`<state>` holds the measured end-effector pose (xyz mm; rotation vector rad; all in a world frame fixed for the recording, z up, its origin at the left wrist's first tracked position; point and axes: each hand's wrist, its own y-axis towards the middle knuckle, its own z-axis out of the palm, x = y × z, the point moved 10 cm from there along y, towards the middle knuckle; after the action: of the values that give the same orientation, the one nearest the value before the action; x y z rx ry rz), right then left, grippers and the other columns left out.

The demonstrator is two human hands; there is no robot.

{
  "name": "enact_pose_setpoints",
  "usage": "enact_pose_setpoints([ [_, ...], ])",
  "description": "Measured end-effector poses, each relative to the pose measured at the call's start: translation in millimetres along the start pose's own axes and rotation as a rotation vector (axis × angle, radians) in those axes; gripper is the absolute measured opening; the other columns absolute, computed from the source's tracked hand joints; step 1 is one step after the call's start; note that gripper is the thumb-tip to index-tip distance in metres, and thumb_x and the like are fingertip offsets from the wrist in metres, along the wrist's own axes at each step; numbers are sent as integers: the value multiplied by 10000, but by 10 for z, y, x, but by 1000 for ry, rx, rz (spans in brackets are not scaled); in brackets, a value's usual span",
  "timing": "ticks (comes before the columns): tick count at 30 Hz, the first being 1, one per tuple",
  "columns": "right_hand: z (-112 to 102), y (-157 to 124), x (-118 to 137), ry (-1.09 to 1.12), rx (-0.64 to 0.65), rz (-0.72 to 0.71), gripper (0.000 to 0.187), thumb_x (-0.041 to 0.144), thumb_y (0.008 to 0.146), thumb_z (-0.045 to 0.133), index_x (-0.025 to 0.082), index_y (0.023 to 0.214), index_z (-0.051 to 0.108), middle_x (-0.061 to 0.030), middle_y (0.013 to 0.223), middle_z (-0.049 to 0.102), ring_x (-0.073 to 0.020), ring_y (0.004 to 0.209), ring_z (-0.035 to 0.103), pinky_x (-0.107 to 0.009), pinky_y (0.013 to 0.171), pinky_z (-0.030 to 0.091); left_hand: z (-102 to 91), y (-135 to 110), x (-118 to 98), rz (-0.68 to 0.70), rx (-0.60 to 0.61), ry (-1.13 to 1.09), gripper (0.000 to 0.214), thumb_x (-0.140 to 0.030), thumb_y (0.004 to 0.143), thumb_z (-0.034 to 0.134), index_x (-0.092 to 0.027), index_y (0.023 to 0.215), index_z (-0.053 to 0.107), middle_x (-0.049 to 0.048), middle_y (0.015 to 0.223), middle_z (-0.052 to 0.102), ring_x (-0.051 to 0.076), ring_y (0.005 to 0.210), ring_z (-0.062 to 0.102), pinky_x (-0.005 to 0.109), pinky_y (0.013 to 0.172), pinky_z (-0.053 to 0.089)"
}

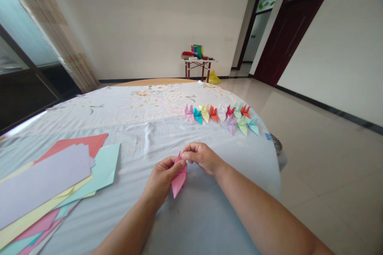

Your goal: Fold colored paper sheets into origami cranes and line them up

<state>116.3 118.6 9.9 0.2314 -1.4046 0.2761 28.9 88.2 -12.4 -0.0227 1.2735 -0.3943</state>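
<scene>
A half-folded pink paper piece (178,179) is held just above the table. My left hand (161,181) grips its middle, fingers closed around it. My right hand (202,157) pinches the pink paper's top tip between thumb and fingers. Both hands sit near the table's front centre, over the pale blue tablecloth (149,127). To the left lies a stack of coloured paper sheets (50,179), lilac on top. Beyond the hands, a row of finished folded paper cranes (221,116) in several colours lines the right side of the table.
The round table's edge (273,155) curves close on the right, with tiled floor beyond. A small red-legged table (198,63) with items stands against the far wall. Dark doors (287,32) are at the back right, a curtain and window at left.
</scene>
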Motion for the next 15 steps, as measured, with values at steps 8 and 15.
enact_pose_setpoints([
  [8, -33, -3, 22, 32, -115, -21, 93, 230, 625, 618, 143, 612, 588, 48, 517, 501, -60, 483, 373, -208, 506, 297, 14, 7, 2, -18, 17, -36, 242, -354, 628, 716, -137, 685, 626, -34, 520, 547, 52, 437, 445, 169, 436, 319],
  [15, -295, 54, 44, 128, -266, -71, 211, 347, 683, 595, 143, 639, 560, 62, 471, 420, -57, 446, 351, -208, 487, 280, 9, -18, 32, -66, -10, -13, 270, -367, 613, 724, -130, 630, 597, -24, 512, 563, 51, 432, 459, 162, 437, 321],
])
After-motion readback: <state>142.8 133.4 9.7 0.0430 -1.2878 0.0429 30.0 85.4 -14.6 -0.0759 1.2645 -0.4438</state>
